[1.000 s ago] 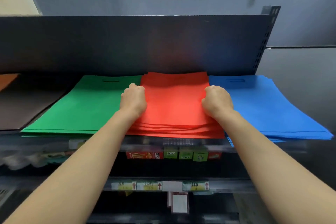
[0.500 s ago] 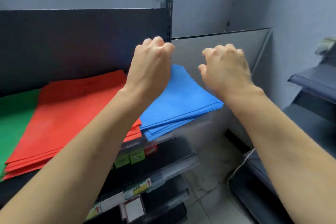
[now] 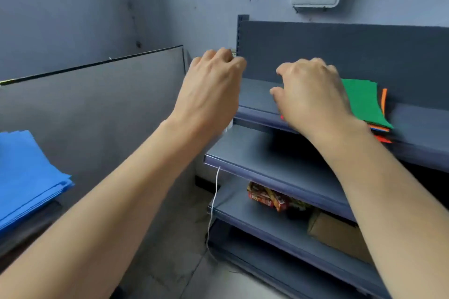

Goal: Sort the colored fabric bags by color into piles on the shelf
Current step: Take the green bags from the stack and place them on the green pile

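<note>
The grey shelving unit (image 3: 279,160) fills the right side. A separate dark shelf on the left carries the pile of blue bags (image 3: 26,177), stacked flat. On the unit's top shelf (image 3: 257,94) lies a mixed pile (image 3: 362,102), running from the back panel to the front edge, with a green bag uppermost and orange, blue and red edges showing beneath. The right hand (image 3: 313,99) hovers over the pile's left edge and hides it. Its fingers are loosely bent and hold nothing, though I cannot tell whether it touches the pile. The left hand (image 3: 211,90) hangs off the top shelf's left end, loosely curled and empty. Lower shelves hold a cardboard box (image 3: 335,233) and red-and-yellow packets (image 3: 269,195).
</note>
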A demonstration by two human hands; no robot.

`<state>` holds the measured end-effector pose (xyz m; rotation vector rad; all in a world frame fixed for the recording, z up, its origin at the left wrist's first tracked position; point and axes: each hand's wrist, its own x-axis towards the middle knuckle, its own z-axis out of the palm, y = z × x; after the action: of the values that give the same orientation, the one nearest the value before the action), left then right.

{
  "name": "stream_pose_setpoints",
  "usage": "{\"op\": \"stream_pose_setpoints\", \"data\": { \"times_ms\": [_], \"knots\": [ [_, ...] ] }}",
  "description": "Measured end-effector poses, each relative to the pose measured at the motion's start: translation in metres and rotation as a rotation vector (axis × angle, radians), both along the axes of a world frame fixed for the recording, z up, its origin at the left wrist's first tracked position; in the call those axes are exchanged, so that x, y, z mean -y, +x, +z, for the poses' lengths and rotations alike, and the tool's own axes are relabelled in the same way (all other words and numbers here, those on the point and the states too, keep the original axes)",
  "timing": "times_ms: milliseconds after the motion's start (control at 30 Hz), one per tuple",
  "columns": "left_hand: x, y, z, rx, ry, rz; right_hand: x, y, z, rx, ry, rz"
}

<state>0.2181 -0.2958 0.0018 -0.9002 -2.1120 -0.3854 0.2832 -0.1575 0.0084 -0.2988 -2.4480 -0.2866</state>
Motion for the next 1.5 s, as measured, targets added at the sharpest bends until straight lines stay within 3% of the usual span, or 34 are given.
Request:
{"op": "stream_pose_setpoints", "data": {
  "times_ms": [233, 567, 800, 1033, 1367, 1500],
  "knots": [
    [-0.141, -0.015, -0.011, 0.103, -0.069, -0.171, -0.138, 0.021, -0.006, 0.025, -0.112, -0.288],
    [-0.231, -0.082, -0.04, 0.237, -0.174, -0.197, -0.226, -0.006, -0.032, 0.093, -0.285, -0.474],
    [-0.268, -0.143, -0.059, 0.396, -0.237, -0.173, -0.262, -0.044, -0.043, 0.112, -0.443, -0.536],
    [-0.288, -0.179, -0.084, 0.607, -0.329, -0.144, -0.288, -0.069, -0.079, 0.298, -0.62, -0.574],
    [-0.301, -0.181, -0.085, 0.796, -0.328, -0.12, -0.311, -0.083, -0.096, 0.415, -0.635, -0.638],
    [-0.308, -0.181, -0.086, 0.764, -0.292, -0.174, -0.312, -0.084, -0.098, 0.409, -0.645, -0.64]
  ]
}}
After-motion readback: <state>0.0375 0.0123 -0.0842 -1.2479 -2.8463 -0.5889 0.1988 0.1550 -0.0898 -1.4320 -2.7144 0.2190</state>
